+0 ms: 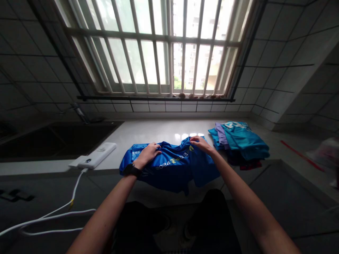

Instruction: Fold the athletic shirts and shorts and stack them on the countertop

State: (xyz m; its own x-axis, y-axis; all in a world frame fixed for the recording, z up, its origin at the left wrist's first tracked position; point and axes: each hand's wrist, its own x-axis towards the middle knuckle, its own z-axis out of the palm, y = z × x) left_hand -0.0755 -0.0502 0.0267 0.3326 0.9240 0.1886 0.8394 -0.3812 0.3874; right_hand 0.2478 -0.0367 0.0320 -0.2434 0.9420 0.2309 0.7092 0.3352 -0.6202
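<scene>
A blue T-shirt [169,165] with white and yellow print, "2024" among it, lies spread sideways on the counter. Its lower part droops over the front edge, and the cloth is bunched along the far side. My left hand [149,154], with a black watch on the wrist, is closed on the far left part of the shirt, fingers curled into the fabric. Farther right, my right hand [200,144] pinches the shirt's far edge near a raised fold. Some fingertips of both hands are hidden in the cloth.
Right of the shirt sits a stack of folded clothes [242,139], teal on top. A white power strip [97,155] with a white cable [76,188] lies left, beside the dark sink [53,141]. A barred window [169,46] is behind the counter [148,127].
</scene>
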